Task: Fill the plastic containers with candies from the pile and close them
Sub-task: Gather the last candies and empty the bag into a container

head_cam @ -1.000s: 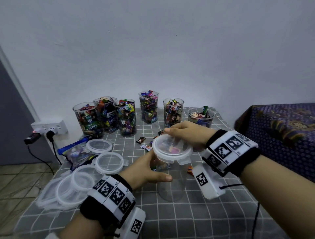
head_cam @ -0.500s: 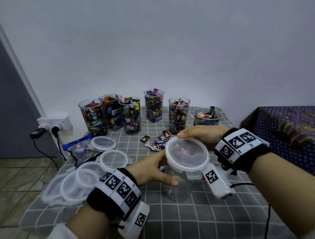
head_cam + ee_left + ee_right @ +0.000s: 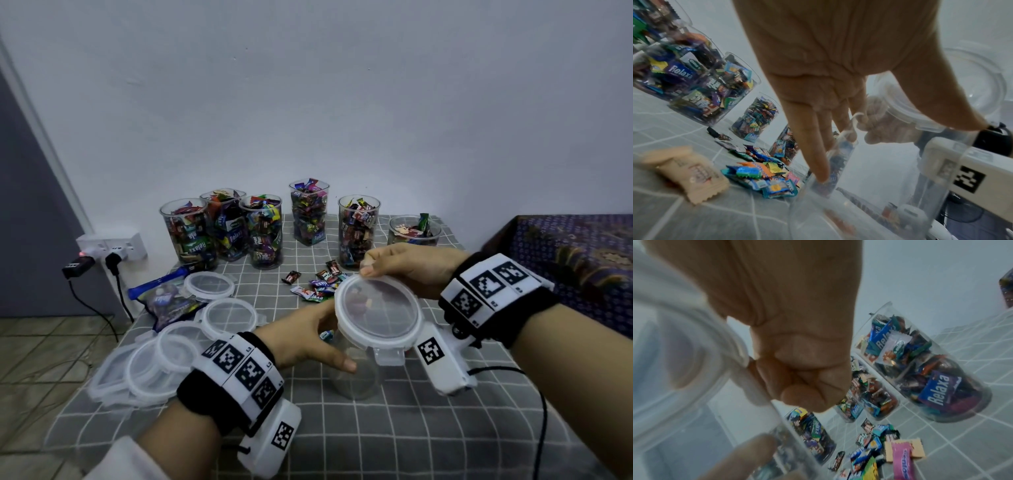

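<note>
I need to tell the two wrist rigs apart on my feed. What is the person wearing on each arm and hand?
Both hands, left hand and right hand, are bare. Each wrist carries a black band faced with white panels of black square-code markers, plus a white camera block with its own marker. A black cable trails from the right unit. A white sleeve shows on the left arm.

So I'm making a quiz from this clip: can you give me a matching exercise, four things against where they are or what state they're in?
Things:
1. lid
2. clear container
3. loose candies
4. spare lids

Places or states:
A. stacked at the table's left edge
B. gripped by the left hand
C. scattered on the checked cloth
D. held at its rim by the right hand

Pairs: 1-D, 2-B, 3-C, 4-A
</note>
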`<state>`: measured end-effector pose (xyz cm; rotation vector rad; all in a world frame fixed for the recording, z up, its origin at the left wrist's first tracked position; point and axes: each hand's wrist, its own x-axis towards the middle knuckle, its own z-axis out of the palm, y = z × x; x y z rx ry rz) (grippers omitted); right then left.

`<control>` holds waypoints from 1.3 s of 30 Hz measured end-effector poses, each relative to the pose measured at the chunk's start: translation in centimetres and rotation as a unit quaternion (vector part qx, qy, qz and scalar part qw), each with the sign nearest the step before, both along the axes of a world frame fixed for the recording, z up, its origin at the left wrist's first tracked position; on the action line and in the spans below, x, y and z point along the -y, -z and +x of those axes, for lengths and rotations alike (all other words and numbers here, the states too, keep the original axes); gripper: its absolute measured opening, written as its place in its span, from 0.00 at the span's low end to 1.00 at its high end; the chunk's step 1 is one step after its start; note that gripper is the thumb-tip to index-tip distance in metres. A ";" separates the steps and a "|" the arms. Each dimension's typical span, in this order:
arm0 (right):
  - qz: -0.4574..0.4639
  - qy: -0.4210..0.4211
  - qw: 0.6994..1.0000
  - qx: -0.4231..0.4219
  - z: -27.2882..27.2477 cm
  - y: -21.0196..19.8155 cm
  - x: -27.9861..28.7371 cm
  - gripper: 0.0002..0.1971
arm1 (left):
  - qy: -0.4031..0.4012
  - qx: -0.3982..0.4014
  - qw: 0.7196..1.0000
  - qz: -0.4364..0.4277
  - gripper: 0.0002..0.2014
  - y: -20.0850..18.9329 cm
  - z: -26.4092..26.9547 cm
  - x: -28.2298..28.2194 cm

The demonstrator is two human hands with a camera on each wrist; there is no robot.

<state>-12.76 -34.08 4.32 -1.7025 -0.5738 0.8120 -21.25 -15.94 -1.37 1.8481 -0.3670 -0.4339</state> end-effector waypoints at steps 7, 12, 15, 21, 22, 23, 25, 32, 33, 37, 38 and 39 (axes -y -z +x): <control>-0.032 0.095 0.988 0.119 -1.0 -0.4 0.7 0.08 | -0.029 0.006 1.000 0.003 0.41 0.5 0.3 -0.6; -0.085 0.084 0.984 0.130 -1.8 1.8 3.1 0.16 | -0.062 0.042 0.997 0.022 0.71 -1.4 -0.6 -2.3; -0.110 0.023 0.983 0.143 -2.9 3.5 3.4 0.40 | -0.083 0.101 0.989 0.063 0.73 -3.7 -1.1 -1.8; -0.038 0.007 0.985 0.171 -4.8 4.8 1.5 0.37 | -0.083 0.165 0.972 0.143 0.57 -5.3 -0.8 0.5; -0.027 0.007 0.984 0.176 -5.0 4.8 1.4 0.36 | -0.088 0.172 0.970 0.149 0.55 -5.3 -0.7 0.5; -0.022 0.006 0.984 0.179 -5.0 4.7 1.3 0.35 | -0.091 0.177 0.968 0.154 0.55 -5.2 -0.7 0.3; -0.020 0.002 0.984 0.180 -5.0 4.9 1.1 0.36 | -0.094 0.186 0.965 0.157 0.58 -5.1 -0.7 0.0; -0.018 -0.010 0.983 0.181 -5.1 5.0 0.0 0.43 | -0.151 0.212 0.962 0.087 0.56 -5.0 -1.3 -1.3; -0.026 -0.009 0.982 0.187 -5.1 4.9 -0.2 0.42 | -0.154 0.210 0.962 0.083 0.56 -5.0 -1.3 -1.7; -0.099 -0.005 0.957 0.271 -4.7 4.8 -1.1 0.43 | -0.165 0.218 0.959 0.075 0.49 -5.2 -1.8 -3.3; -0.117 -0.008 0.951 0.287 -4.6 4.7 -1.3 0.43 | -0.169 0.224 0.957 0.075 0.46 -5.3 -1.9 -3.6; -0.132 -0.011 0.945 0.298 -4.6 4.6 -1.4 0.43 | -0.173 0.230 0.954 0.080 0.45 -5.5 -2.1 -3.8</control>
